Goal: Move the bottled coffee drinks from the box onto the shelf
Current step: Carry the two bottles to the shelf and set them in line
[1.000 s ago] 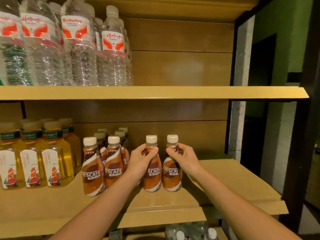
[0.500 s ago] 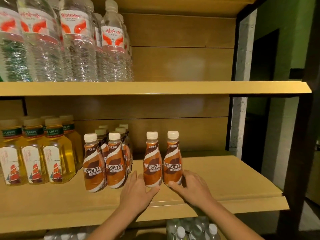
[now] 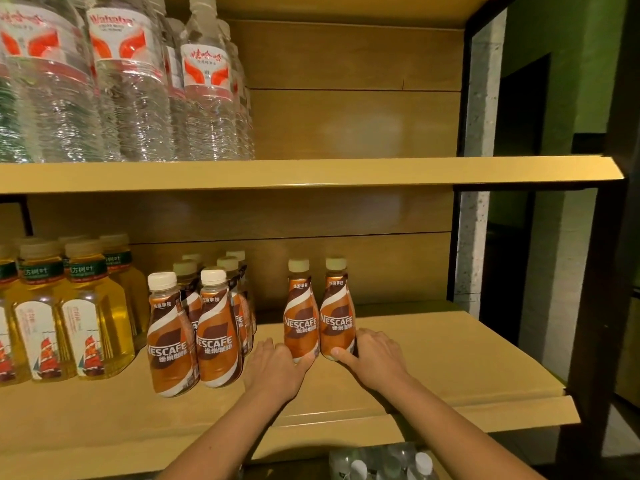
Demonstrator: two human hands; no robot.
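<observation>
Coffee bottles (image 3: 301, 323) — brown, white swirls, cream caps

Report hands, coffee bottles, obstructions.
Left hand touches left coffee bottle base. Right hand touches right coffee bottle base. Both upright on shelf. Nothing blocking.
</observation>
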